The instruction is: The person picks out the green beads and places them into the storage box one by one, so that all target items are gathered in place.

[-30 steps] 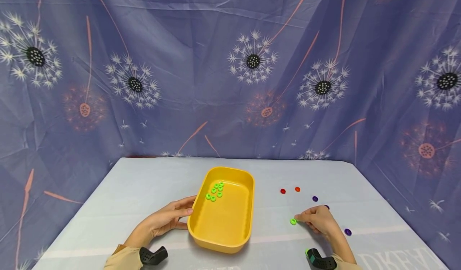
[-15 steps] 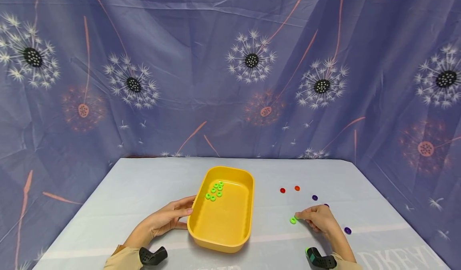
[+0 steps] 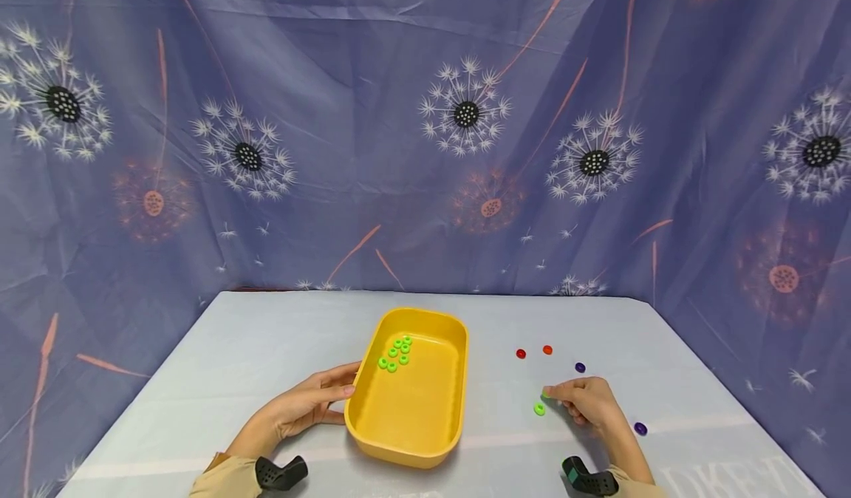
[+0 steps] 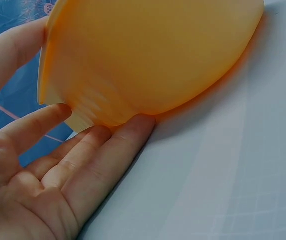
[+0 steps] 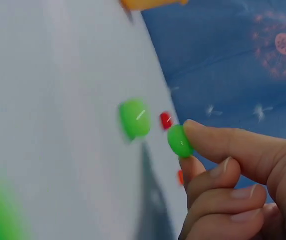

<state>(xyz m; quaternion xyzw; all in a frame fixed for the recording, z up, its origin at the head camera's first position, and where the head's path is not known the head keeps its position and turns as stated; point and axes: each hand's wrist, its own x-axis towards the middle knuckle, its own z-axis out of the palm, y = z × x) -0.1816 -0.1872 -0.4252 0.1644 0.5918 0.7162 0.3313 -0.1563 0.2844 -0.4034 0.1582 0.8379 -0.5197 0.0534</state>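
A yellow plastic bin [image 3: 412,417] stands near the middle of the table, with several small green rings [image 3: 393,352] lying toward its back left. My left hand [image 3: 312,398] holds the bin's left side, one digit up at the rim and the other fingers [image 4: 108,165] against the lower outside wall. To the right of the bin, my right hand [image 3: 588,400] pinches a green ring [image 5: 180,141] between thumb and index finger, above the table. Just below it lies another green ring [image 3: 539,409]. The remaining right fingers are curled in.
A red ring [image 3: 521,354] and an orange ring [image 3: 547,350] lie behind my right hand. Two purple rings, one farther back [image 3: 580,367] and one at the right [image 3: 640,428], flank it. A green piece [image 3: 566,462] peeks out beside my right wrist strap. A patterned curtain [image 3: 372,151] hangs behind the table.
My right hand has lifted the pinched green ring slightly, so it now shows apart from the one on the table. The left hand and bin stay put.
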